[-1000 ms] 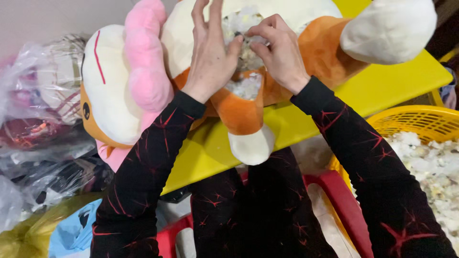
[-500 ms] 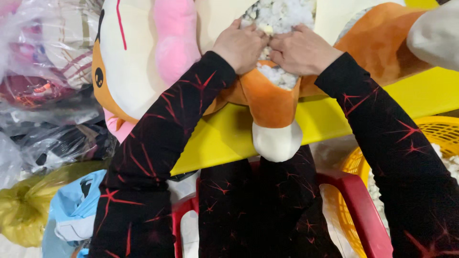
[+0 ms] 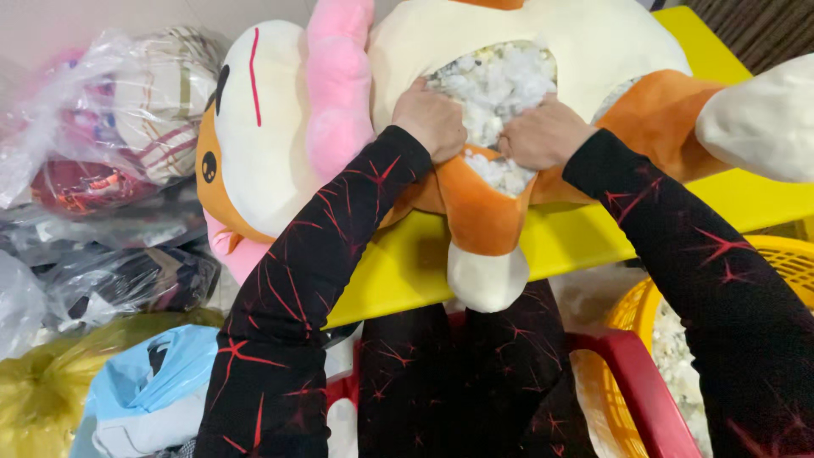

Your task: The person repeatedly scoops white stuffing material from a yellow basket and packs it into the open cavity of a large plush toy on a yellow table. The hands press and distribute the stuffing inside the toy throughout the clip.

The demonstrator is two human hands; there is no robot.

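My left hand [image 3: 434,119] and right hand [image 3: 543,136], both fisted, grip the plush [image 3: 585,51] seam at twelve o'clock, spreading it so stuffing [image 3: 496,85] shows.

Both arms are reaching forward in black sleeves with red marks. The left hand [image 3: 434,119] is curling into a fist, knuckles up. The right hand [image 3: 543,136] is doing the same just beside it, fingers tucked under.

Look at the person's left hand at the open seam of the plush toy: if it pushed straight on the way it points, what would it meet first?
Most likely the white stuffing in the plush toy; the left hand already grips the opening's edge.
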